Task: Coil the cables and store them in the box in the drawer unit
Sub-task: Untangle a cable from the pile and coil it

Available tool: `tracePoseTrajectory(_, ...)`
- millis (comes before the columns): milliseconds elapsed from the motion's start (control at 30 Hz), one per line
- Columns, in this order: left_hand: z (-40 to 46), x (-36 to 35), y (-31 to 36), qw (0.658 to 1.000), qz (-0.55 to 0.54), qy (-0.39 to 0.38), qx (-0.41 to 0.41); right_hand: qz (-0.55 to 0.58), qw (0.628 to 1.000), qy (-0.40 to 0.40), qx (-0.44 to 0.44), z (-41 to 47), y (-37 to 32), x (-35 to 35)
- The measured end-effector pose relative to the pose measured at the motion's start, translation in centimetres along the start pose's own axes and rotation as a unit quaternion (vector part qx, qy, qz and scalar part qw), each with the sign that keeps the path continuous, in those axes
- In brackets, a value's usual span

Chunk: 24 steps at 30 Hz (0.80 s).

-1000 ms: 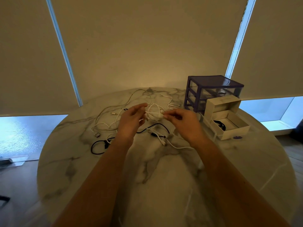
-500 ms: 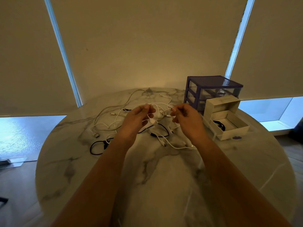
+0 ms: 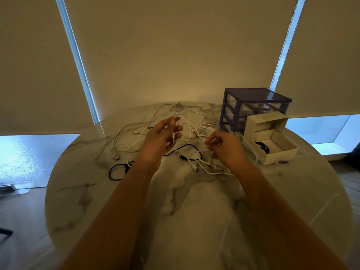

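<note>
Both of my hands are raised over a tangle of cables on a round marble table (image 3: 194, 211). My left hand (image 3: 161, 137) pinches a white cable (image 3: 190, 127) near its plug, and my right hand (image 3: 226, 147) pinches the same white cable further along. Loose white cables (image 3: 124, 147) and black cables (image 3: 191, 151) lie under and around my hands. A purple drawer unit (image 3: 253, 106) stands at the right. In front of it sits an open white box (image 3: 272, 145) with a dark coiled cable (image 3: 263, 147) inside.
Another black cable loop (image 3: 116, 170) lies left of my left forearm. A small purple object (image 3: 283, 162) lies by the box. Window blinds close off the background behind the table, and the floor shows at both sides.
My hands have moved apart, the left rising slightly and the right shifting right, drawing the white cable out between them.
</note>
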<state>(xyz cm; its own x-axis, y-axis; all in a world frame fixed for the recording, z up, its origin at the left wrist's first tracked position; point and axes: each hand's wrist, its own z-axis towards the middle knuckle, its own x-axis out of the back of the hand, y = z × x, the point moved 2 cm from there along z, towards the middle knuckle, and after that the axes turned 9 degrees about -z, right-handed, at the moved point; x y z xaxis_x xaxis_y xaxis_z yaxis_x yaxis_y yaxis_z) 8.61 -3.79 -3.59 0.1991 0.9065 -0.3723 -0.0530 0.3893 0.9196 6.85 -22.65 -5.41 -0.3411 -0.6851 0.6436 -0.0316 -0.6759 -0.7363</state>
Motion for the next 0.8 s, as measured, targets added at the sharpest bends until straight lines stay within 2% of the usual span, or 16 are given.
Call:
tracePoseTrajectory(233, 0.0, -0.2, -0.4, 0.990, 0.137, 0.027, -0.030, -0.035, 0.996, 0.075, 0.047, -0.2, -0.6, 1.2)
tracePoseTrajectory(333, 0.2, 0.1, -0.3, 0.987, 0.150, 0.058, -0.018, 0.006, 0.999, 0.025, 0.043, -0.7, -1.4, 1.8)
tracePoseTrajectory(400, 0.3, 0.3, -0.1, 0.988, 0.131, 0.079, -0.010, 0.031, 0.997, -0.041, 0.056, -1.3, -2.2, 1.6)
tracePoseTrajectory(467, 0.4, 0.3, 0.0, 0.988, 0.125, 0.090, -0.009, 0.046, 0.994, -0.070, 0.075, -1.7, -3.0, 1.1)
tracePoseTrajectory(633, 0.1, -0.1, 0.2, 0.995, 0.072, 0.060, 0.015, 0.135, 0.985, -0.071, 0.074, -1.9, -3.8, -0.2)
tracePoseTrajectory(733, 0.1, -0.1, 0.3, 0.998, -0.018, 0.036, 0.047, 0.185, 0.980, -0.057, 0.041, -1.7, -3.5, -0.6)
tracePoseTrajectory(800, 0.3, 0.0, 0.4, 0.994, -0.092, 0.010, 0.063, 0.177, 0.981, -0.065, 0.045, -1.6, -3.3, -0.7)
